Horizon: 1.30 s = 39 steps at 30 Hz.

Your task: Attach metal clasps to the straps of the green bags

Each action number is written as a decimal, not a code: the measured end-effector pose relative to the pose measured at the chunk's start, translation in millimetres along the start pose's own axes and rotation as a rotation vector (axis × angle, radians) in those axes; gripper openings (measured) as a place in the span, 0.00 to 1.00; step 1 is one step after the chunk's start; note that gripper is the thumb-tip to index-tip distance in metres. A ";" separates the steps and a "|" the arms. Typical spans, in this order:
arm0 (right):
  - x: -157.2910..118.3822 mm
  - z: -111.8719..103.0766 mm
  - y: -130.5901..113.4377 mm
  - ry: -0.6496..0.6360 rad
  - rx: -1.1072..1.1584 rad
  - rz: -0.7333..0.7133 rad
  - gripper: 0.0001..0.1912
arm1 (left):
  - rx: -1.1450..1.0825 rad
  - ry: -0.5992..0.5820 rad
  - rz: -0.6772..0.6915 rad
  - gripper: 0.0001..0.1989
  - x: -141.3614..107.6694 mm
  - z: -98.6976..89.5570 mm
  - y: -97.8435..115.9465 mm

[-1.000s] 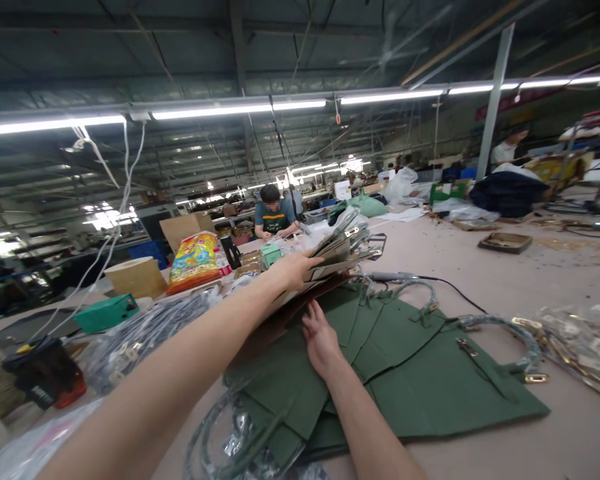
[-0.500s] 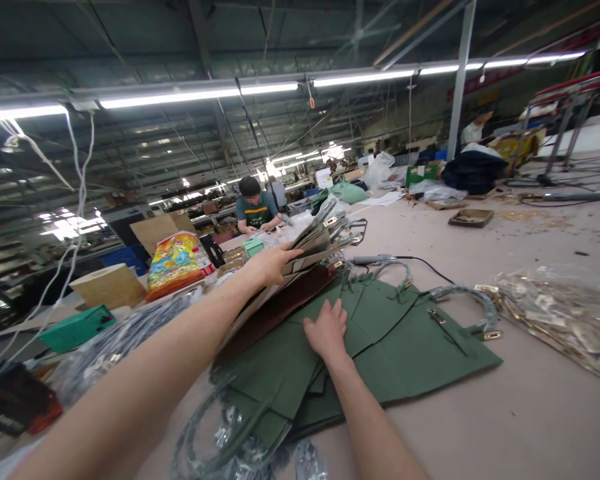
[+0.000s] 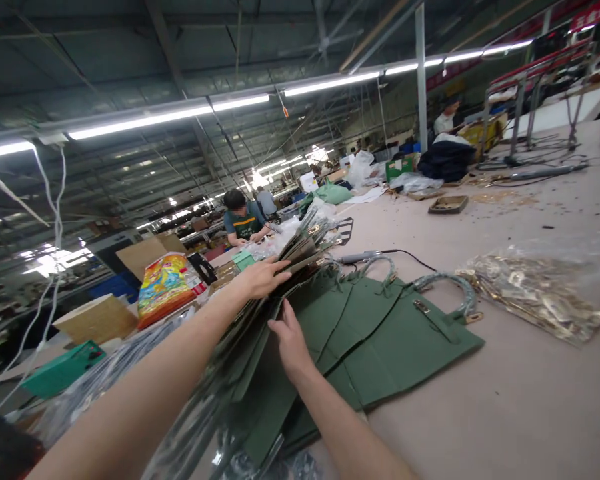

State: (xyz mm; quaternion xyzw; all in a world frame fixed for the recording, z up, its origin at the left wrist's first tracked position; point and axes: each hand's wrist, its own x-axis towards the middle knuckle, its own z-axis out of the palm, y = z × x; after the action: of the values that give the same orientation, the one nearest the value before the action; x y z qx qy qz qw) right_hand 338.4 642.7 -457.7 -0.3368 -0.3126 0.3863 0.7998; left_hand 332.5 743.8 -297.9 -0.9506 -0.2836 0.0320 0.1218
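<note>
Flat green bag panels [image 3: 380, 340] with plastic-wrapped handles lie fanned out on the pinkish table [image 3: 455, 413]. Left of them a thick stack of similar panels [image 3: 245, 333] leans up, its edges showing. My left hand [image 3: 265, 277] lies on top of that stack, fingers stretched toward the right and somewhat apart. My right hand [image 3: 290, 337] is at the stack's right edge, fingertips against the panels and the thumb apart from the fingers. A metal clasp [image 3: 422, 306] shows on the rightmost green panel.
A plastic bag of gold metal parts [image 3: 540, 287] lies at the right. Behind are a grey tool [image 3: 360, 257] with a cord and a small tray [image 3: 448, 205]. A colourful bag [image 3: 169, 287] and a teal box [image 3: 64, 368] stand left. A person [image 3: 245, 220] sits across.
The view has turned to the right. My right hand has moved left from the flat panels to the stack's edge. The stack's brown inner face, visible before, is now mostly covered.
</note>
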 end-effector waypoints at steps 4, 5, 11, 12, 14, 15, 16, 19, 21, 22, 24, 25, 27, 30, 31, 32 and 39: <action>1.9 -4.8 -14.2 -0.130 0.092 -0.030 0.38 | 0.010 -0.058 -0.044 0.46 -0.3 18.3 13.4; 4.6 -10.7 -19.6 -0.183 0.054 -0.023 0.37 | 0.032 -0.056 -0.049 0.46 -0.5 22.7 15.5; 27.1 -77.5 -52.2 -0.015 -0.694 0.030 0.28 | 0.096 -0.034 0.043 0.41 3.4 25.7 9.8; 28.9 -88.8 -54.5 0.077 -0.772 0.067 0.29 | 0.098 -0.029 0.051 0.41 4.5 22.1 7.0; 29.7 -106.3 -54.9 0.199 -0.905 0.164 0.28 | 0.101 -0.014 0.051 0.40 6.5 13.3 1.7; 29.1 -111.8 -53.2 0.231 -0.956 0.203 0.26 | 0.103 -0.007 0.045 0.40 7.2 8.9 -0.5; 28.2 -115.2 -50.7 0.240 -0.979 0.222 0.24 | 0.104 0.000 0.037 0.40 7.7 5.0 -2.1; 26.6 -115.3 -43.1 0.218 -0.959 0.193 0.23 | 0.104 0.011 0.022 0.39 8.3 -1.8 -3.3; 28.1 -109.6 -41.3 0.215 -0.931 0.151 0.30 | 0.103 0.009 0.027 0.38 8.7 -1.6 -1.4; 29.5 -105.3 -41.5 0.235 -0.892 0.111 0.34 | 0.100 0.006 0.034 0.38 9.1 -0.5 0.0; 32.2 -93.5 -42.9 0.311 -0.704 0.022 0.45 | 0.081 -0.006 0.046 0.38 10.5 2.3 2.5; 33.0 -85.6 -43.3 0.345 -0.553 -0.006 0.49 | 0.068 -0.014 0.049 0.37 11.3 3.5 3.4; 32.1 -66.8 -42.2 0.303 -0.221 -0.011 0.48 | 0.041 -0.034 0.051 0.37 13.0 4.9 4.2; 23.9 -36.9 -36.0 0.007 0.072 0.035 0.34 | 0.021 -0.054 0.032 0.33 13.8 5.2 4.3; 20.3 -28.9 -33.9 -0.073 0.102 0.031 0.31 | 0.015 -0.055 0.020 0.32 13.5 5.5 4.6; 16.9 -22.8 -32.3 -0.117 0.110 0.021 0.30 | 0.009 -0.054 0.004 0.31 12.8 6.1 5.2; 15.9 -44.5 -33.9 -0.170 -0.407 0.018 0.29 | 0.083 -0.041 -0.021 0.45 7.7 16.9 9.8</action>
State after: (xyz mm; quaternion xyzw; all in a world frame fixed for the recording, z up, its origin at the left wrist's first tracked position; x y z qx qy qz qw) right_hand 394.1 626.5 -453.2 -0.4604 -0.4474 0.3493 0.6826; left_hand 341.9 743.6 -316.6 -0.9408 -0.2945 0.0621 0.1558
